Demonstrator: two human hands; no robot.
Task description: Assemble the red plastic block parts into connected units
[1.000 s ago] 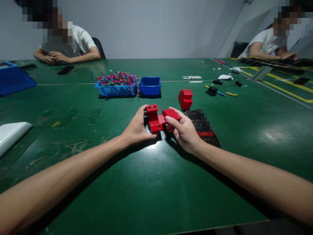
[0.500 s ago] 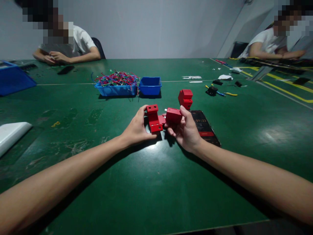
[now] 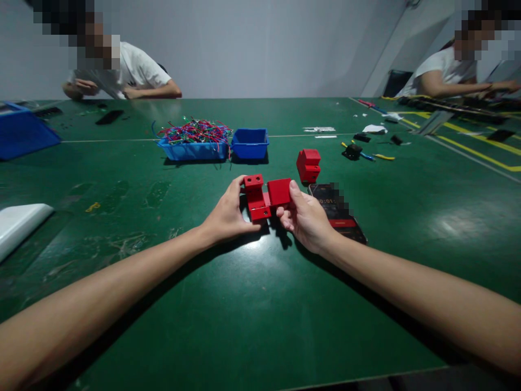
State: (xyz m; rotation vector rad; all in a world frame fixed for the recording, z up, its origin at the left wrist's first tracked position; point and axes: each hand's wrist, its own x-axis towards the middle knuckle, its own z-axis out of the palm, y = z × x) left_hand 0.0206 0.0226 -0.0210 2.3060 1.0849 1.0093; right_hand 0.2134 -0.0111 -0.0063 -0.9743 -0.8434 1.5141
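My left hand (image 3: pixel 230 214) is closed around a red U-shaped terminal base (image 3: pixel 255 196), gripping it from the left side. Round holes show on the base's upper and lower blocks. In my right hand (image 3: pixel 307 217) is a red plug-in module (image 3: pixel 279 191), pinched with the thumb on its right edge and the fingers curled below. A broad flat face of the module is toward me, its left edge close beside the base; whether they touch I cannot tell. Beyond my right hand a similar red unit (image 3: pixel 308 165) stands upright on the green table (image 3: pixel 244 304).
Beside my right hand lies a phone (image 3: pixel 344 222). Farther back are a blue bin of coloured wires (image 3: pixel 195 146) and a smaller blue bin (image 3: pixel 249 145). Black parts (image 3: pixel 353 152) lie right; a white object (image 3: pixel 22 222) is left. Two people sit across the table.
My right hand has turned the module so its flat face shows and its metal blades are out of sight; it moved slightly left. My left hand stays put. The person at left shifted their arms.
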